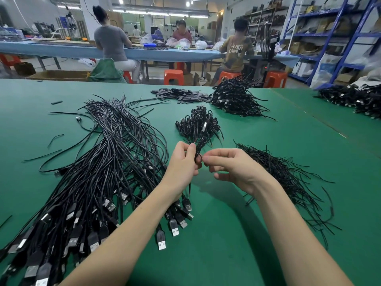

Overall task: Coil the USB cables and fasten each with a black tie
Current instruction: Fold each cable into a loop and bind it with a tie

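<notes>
- The left hand (182, 162) grips a coiled USB cable (203, 134) at its waist, thumb and fingers (190, 148) curled round the gathered strands, and holds it up above the green surface (237, 234).
- The right hand (231, 166) meets it from the other side; its thumb and forefinger are pinched together on a thin black tie (198, 157) at the cable's waist, the other fingers loosely curled below.
- The coil's loops fan out beyond the hands, with 1 silver plug showing near the top.
- A short black end hangs down from under the left hand.
- Left of the held cable lies a big sheaf of uncoiled cables (103, 172), their USB plugs (175, 226) pointing toward the person.
- Right of the held cable, just beyond the right wrist, lies a heap of loose black ties (288, 178).
- Behind the held cable, farther across the surface, sits a mound of finished coils (235, 98); beside that, to its left, is a scatter of small flat dark pieces (181, 94).
- Whether the small cluster of coils directly behind the hands rests on the surface or belongs to the held bundle, I cannot tell.
- Beyond the surface's far edge, 3 people (112, 41) sit at a long blue bench on orange stools (173, 76).
</notes>
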